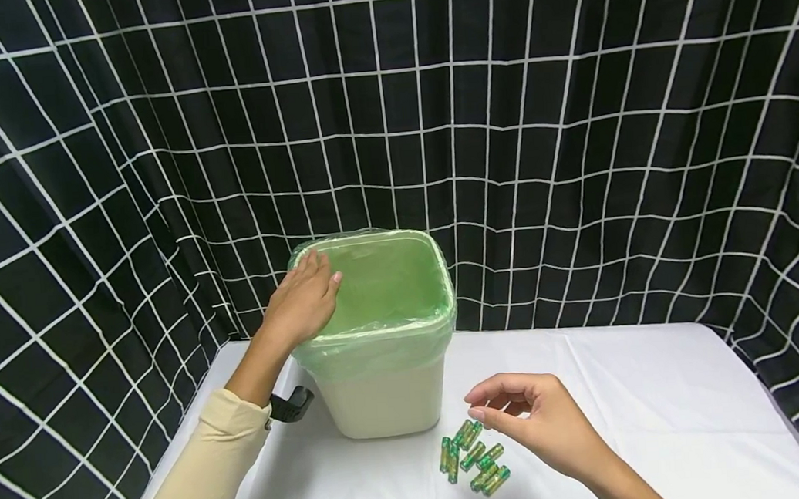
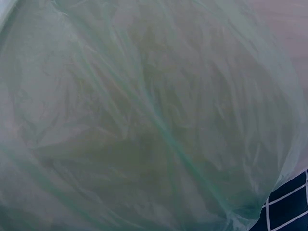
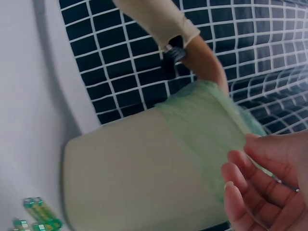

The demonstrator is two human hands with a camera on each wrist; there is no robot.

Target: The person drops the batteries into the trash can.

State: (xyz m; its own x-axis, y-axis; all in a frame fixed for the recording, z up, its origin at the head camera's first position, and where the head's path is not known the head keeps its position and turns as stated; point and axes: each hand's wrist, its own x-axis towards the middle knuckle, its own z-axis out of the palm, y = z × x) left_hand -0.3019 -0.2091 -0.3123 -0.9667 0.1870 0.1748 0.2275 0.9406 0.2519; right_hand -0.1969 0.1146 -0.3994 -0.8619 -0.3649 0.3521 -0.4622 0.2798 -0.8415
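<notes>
A cream waste bin [image 1: 382, 401] stands on the table, lined with a thin green plastic bag [image 1: 372, 352] folded over its rim. My left hand [image 1: 303, 299] rests on the bin's left rim, fingers extended over the bag. The bag fills most of the left wrist view, where the hand itself is hidden. Several green and gold batteries [image 1: 473, 458] lie loosely grouped in front of the bin. Just above and right of them hovers my right hand [image 1: 533, 418], its fingers loosely curved. In the right wrist view nothing shows between its thumb and fingers.
A white cloth covers the table [image 1: 589, 375]. Behind it and along both sides hangs a black curtain [image 1: 504, 157] with a white grid. A dark strap with a small device [image 1: 292, 405] sits at my left wrist, beside the bin.
</notes>
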